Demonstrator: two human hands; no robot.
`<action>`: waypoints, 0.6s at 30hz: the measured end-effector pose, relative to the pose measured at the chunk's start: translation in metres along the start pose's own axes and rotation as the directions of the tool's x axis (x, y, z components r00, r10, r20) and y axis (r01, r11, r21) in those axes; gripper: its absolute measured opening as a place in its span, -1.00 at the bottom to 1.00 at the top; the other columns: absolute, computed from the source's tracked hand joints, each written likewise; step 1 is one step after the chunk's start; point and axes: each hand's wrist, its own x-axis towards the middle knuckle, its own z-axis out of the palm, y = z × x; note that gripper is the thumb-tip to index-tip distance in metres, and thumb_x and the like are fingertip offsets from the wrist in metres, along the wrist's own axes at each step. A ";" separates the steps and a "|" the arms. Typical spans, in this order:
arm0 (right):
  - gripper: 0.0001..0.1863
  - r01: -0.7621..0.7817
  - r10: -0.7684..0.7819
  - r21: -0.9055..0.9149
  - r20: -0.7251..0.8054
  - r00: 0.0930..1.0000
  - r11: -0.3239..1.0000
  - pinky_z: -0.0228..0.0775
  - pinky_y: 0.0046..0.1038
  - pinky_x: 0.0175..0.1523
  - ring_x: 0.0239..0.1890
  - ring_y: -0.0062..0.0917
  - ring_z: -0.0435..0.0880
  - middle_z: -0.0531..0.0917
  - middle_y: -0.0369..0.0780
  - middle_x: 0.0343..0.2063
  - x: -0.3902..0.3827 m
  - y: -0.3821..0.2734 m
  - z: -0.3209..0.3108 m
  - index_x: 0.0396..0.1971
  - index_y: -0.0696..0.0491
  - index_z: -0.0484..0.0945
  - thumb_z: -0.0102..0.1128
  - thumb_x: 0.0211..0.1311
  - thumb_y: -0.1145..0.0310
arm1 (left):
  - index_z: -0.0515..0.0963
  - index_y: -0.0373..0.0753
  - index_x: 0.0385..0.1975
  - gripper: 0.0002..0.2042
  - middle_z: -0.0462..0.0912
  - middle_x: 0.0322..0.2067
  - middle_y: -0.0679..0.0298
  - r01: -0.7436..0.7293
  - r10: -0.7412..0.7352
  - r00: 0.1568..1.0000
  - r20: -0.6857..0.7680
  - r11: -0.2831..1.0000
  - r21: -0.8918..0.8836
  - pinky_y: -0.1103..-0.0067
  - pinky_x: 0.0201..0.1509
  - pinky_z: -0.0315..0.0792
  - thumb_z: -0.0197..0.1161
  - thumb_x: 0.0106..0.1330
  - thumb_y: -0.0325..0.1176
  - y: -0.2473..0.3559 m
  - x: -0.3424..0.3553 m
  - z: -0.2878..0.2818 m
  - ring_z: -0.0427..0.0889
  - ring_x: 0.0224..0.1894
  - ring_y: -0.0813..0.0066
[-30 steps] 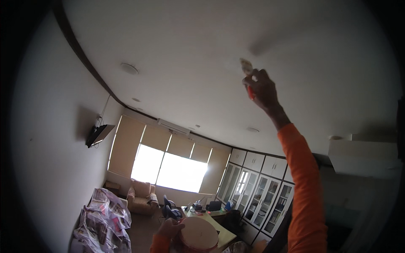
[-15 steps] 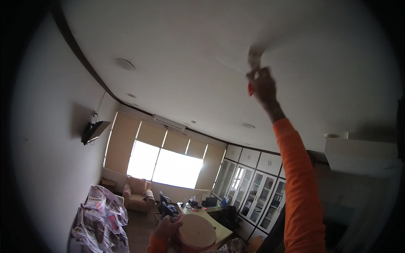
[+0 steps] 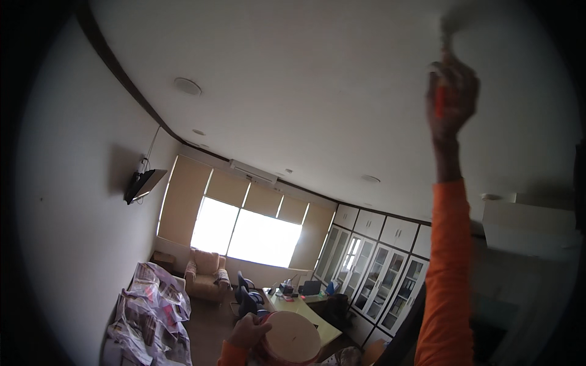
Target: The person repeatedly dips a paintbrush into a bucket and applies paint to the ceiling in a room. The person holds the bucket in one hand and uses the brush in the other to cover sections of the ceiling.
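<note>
Overhead on the right, my right hand is closed around a paintbrush with a red handle. Its bristle end is blurred and points up at the pale ceiling; whether it touches there I cannot tell for certain. Low in the middle, my left hand grips the rim of a round bucket with a whitish, creamy surface inside. The bucket's lower part is cut off by the picture's edge.
A crumpled, sheet-covered sofa stands below left, near an armchair. Beyond the bucket is a desk with chairs. Glass-door cabinets line the right; a screen hangs on the left wall. Round fittings dot the ceiling.
My right hand has swept the paintbrush up and to the right along the ceiling. The left hand still holds the bucket, and the view has shifted slightly.
</note>
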 end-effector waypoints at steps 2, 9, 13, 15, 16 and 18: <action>-0.72 -0.048 0.066 -0.137 0.130 0.989 0.989 0.58 -0.39 -0.05 -0.08 -0.37 0.60 0.64 -0.26 -0.13 -0.047 -0.031 0.026 -0.12 -0.10 0.76 0.51 0.15 0.47 | 0.59 -0.46 -0.20 -0.39 0.74 -0.23 -0.08 0.016 -0.016 1.000 0.002 1.000 -0.008 0.34 0.00 0.56 0.54 0.06 0.05 0.004 -0.002 -0.001 0.75 -0.11 0.14; -0.71 -0.089 -0.007 0.096 0.721 0.693 0.991 0.68 -0.30 -0.10 -0.02 -0.34 0.61 0.60 -0.30 -0.06 -0.161 -0.080 0.075 -0.26 -0.16 0.67 0.45 -0.03 0.46 | 0.63 -0.47 -0.17 -0.42 0.75 -0.28 0.01 0.029 -0.025 0.999 -0.046 0.996 0.085 0.36 -0.10 0.58 0.54 0.08 -0.01 0.007 -0.004 -0.001 0.73 -0.21 0.28; -0.76 -0.067 -0.071 0.151 0.754 0.653 0.986 0.69 -0.31 -0.10 -0.03 -0.39 0.62 0.61 -0.32 -0.03 -0.135 -0.069 0.061 -0.28 -0.15 0.66 0.42 0.03 0.46 | 0.66 -0.49 -0.08 -0.53 0.76 -0.22 0.09 0.008 -0.008 1.000 0.012 1.000 0.007 0.44 -0.09 0.59 0.50 0.19 -0.18 -0.011 0.011 0.005 0.71 -0.18 0.41; -0.79 -0.076 0.053 -0.005 0.764 0.643 0.997 0.67 -0.33 -0.04 -0.02 -0.39 0.62 0.63 -0.33 -0.03 -0.093 -0.053 0.048 -0.25 -0.16 0.67 0.38 0.14 0.46 | 0.63 -0.49 -0.13 -0.42 0.75 -0.25 0.01 0.015 -0.015 1.000 -0.028 1.000 0.002 0.39 -0.08 0.59 0.54 0.10 -0.03 -0.019 0.013 0.009 0.74 -0.17 0.27; -0.89 -0.183 0.113 0.045 0.636 0.763 0.982 0.65 -0.30 -0.06 -0.12 -0.35 0.63 0.64 -0.29 -0.10 -0.066 -0.036 0.037 -0.24 -0.10 0.65 0.34 0.25 0.38 | 0.62 -0.49 -0.15 -0.36 0.75 -0.26 -0.03 0.030 -0.030 0.999 -0.046 1.000 -0.001 0.36 -0.08 0.59 0.56 0.05 0.05 -0.020 0.014 0.010 0.75 -0.16 0.20; -0.87 -0.065 0.003 0.213 0.281 0.960 0.975 0.62 -0.31 -0.05 -0.23 -0.33 0.68 0.69 -0.26 -0.18 -0.008 -0.002 0.009 -0.22 -0.05 0.65 0.37 0.26 0.44 | 0.62 -0.48 -0.16 -0.37 0.74 -0.26 -0.02 -0.037 0.035 0.999 -0.020 0.996 -0.082 0.36 -0.08 0.59 0.56 0.05 0.04 -0.019 0.015 0.011 0.75 -0.15 0.21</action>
